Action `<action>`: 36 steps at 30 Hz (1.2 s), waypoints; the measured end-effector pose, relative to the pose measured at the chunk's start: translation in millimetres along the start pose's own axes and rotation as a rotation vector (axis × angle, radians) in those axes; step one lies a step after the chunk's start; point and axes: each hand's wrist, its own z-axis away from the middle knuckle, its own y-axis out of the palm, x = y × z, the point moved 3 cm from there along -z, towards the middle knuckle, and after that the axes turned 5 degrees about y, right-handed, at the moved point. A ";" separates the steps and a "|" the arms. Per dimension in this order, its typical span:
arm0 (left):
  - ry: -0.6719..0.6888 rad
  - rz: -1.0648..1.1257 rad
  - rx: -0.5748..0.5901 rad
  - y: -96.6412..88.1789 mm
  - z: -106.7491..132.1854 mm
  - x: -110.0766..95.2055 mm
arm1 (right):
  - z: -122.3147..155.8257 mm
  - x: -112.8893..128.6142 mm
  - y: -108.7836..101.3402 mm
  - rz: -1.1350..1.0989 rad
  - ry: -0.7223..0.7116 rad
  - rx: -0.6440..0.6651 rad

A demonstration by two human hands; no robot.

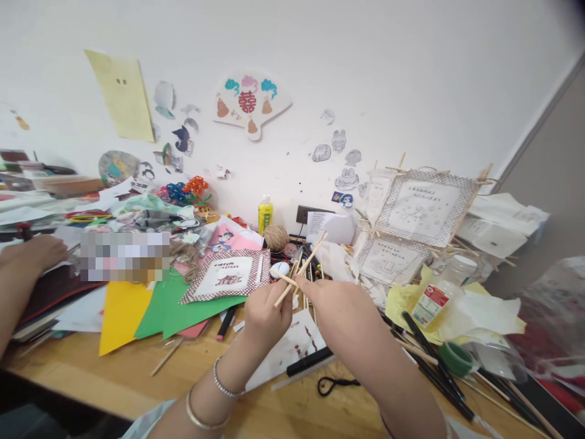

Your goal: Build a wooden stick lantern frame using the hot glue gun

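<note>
My left hand (267, 312) and my right hand (340, 305) meet over the middle of the table, both closed on thin wooden sticks (284, 294). One stick slants up to the right past my fingers, and a shorter piece (287, 280) crosses it near my fingertips. How the sticks are joined, if they are, I cannot make out. Beneath my hands lies a white sheet (278, 360) with dark red marks. Beside it are a black marker (309, 362) and a loop of black cord (338, 383).
Behind stand a twine ball (276, 238) and a yellow bottle (265, 213). Left lie a patterned framed panel (223, 277), coloured paper (123, 311) and another person's hand (41, 253). Right are stick-framed panels (418, 204), a clear jar (441, 292), green tape (456, 358) and several black pens.
</note>
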 end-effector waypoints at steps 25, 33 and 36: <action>-0.265 0.346 0.161 3.0 3.2 4.1 | 1.2 -17.3 0.2 -0.202 -0.082 -0.100; -0.671 0.832 0.003 6.2 8.3 5.4 | 1.7 -21.4 -8.1 -0.190 -0.035 -0.176; -0.769 1.086 -0.019 10.6 7.4 5.6 | 1.5 -21.2 -7.9 -0.203 -0.052 -0.190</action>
